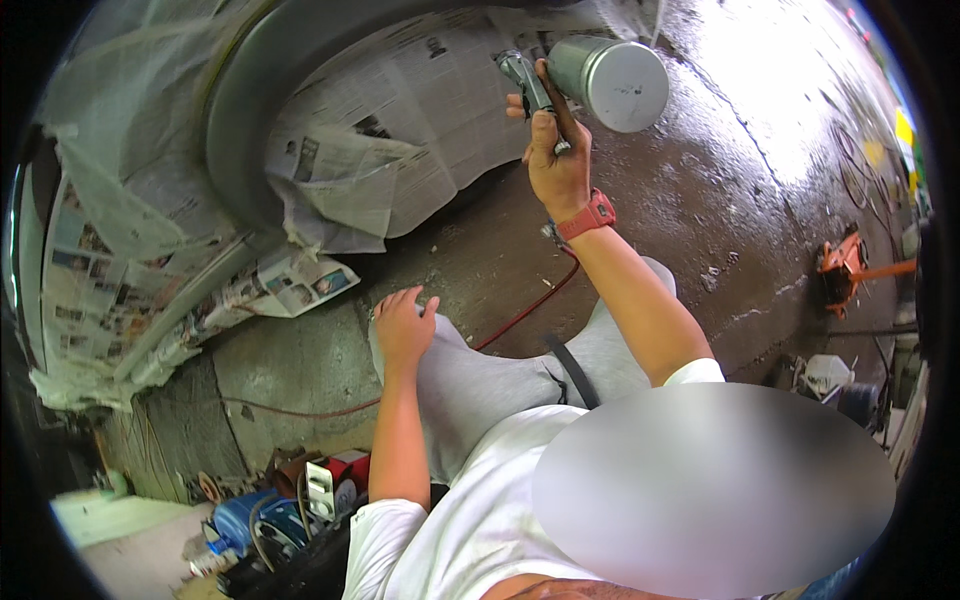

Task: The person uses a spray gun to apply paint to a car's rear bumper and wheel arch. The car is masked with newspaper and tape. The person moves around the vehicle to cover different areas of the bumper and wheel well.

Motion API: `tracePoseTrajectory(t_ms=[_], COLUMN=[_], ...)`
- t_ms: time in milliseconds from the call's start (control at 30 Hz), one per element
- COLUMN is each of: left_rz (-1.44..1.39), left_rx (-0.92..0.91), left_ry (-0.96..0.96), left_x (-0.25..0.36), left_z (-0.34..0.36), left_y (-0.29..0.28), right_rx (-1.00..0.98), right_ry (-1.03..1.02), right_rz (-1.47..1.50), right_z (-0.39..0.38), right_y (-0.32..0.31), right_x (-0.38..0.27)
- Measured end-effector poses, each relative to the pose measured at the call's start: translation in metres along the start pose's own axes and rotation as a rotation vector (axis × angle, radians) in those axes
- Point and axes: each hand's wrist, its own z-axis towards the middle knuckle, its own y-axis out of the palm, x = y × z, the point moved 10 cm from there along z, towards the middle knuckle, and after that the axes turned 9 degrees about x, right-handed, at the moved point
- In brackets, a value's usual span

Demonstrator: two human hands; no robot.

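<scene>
My right hand [560, 165], with a red watch on the wrist, is closed round a paint spray gun [526, 82] and holds it out in front of me. A silver metal paint cup [628, 86] sits at the gun's right. Left of the gun is a grey wheel arch [232, 120] of a car, bordered by masking newspaper [400, 105]. My left hand [404, 325] lies on my left knee with the fingers stretched out and holds nothing.
A red air hose [530, 312] runs across the floor beneath my legs. Orange metal equipment, perhaps a jack, [848, 265] stands at the right, near coiled cable [862, 170]. Blue machinery [240, 520] and clutter lie at the lower left. The floor [690, 190] looks wet or glossy.
</scene>
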Motion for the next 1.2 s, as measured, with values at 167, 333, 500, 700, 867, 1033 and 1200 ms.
tracePoseTrajectory(t_ms=[167,333,500,700,867,1033,1200], left_rz=[0.03,0.032,0.012,0.015,0.01,-0.02,-0.032], left_rx=[0.032,0.034,0.061,0.065,0.06,0.066,0.076], left_ry=[-0.022,-0.067,-0.122,-0.171,-0.198,-0.226,-0.225], left_x=[-0.003,-0.01,-0.02,-0.032,-0.035,-0.046,-0.05], left_z=[-0.007,-0.017,-0.026,-0.035,-0.037,-0.039,-0.034], left_y=[-0.008,-0.018,-0.03,-0.036,-0.039,-0.04,-0.039], right_rx=[-0.11,-0.413,-0.606,-0.792,-0.938,-1.003,-0.75], right_ry=[-0.133,0.033,-0.152,-0.213,-0.167,-0.053,-0.214], right_rz=[0.187,0.354,0.217,0.144,0.036,-0.02,0.077], right_z=[-0.019,-0.067,-0.116,-0.17,-0.207,-0.219,-0.174], right_y=[0.074,0.16,0.219,0.275,0.307,0.311,0.271], right_x=[-0.014,0.0,-0.007,0.0,0.021,0.018,-0.017])
